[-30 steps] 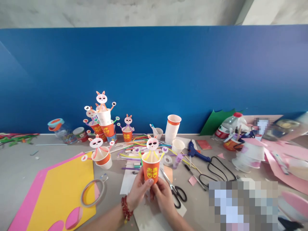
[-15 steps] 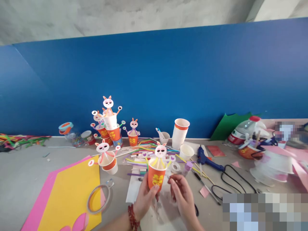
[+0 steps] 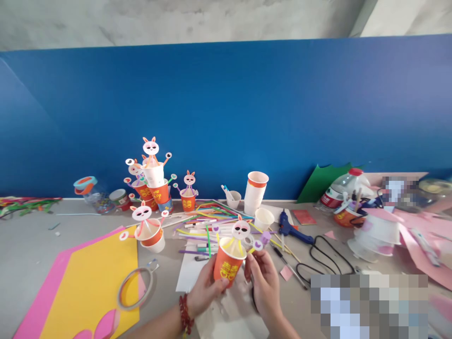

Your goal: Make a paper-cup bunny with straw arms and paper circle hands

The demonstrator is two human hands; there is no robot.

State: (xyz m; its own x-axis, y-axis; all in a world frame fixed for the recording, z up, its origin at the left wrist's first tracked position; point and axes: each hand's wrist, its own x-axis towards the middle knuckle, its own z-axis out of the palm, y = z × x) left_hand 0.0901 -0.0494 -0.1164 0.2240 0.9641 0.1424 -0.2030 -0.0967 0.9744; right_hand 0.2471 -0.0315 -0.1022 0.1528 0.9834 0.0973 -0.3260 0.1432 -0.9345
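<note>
My left hand (image 3: 206, 287) is wrapped around an orange paper cup (image 3: 229, 266) with yellow lettering, tilted slightly to the right. From its mouth rises a paper rabbit head (image 3: 241, 230) on yellow strips. One arm is green, and a yellow one carries a round paper paw (image 3: 258, 245). My right hand (image 3: 264, 282) is beside the cup, its fingers curled and pinched close to the yellow arm; what they hold, if anything, is hidden. A similar rabbit cup (image 3: 152, 240) stands to the left.
Stacked rabbit cups (image 3: 157, 190) stand at the back left. Behind my hands lie loose pipe cleaners (image 3: 208, 214) and pens. A blue glue gun (image 3: 294, 232) with a black cord lies to the right. A tape roll (image 3: 121, 294) rests on yellow sheet (image 3: 81, 278); pink paper and a bottle (image 3: 334, 195) are farther right.
The cup has tilted to the right in my left hand. My right hand has come up closer to its yellow arm. The whole view has shifted, with the table things sliding left.
</note>
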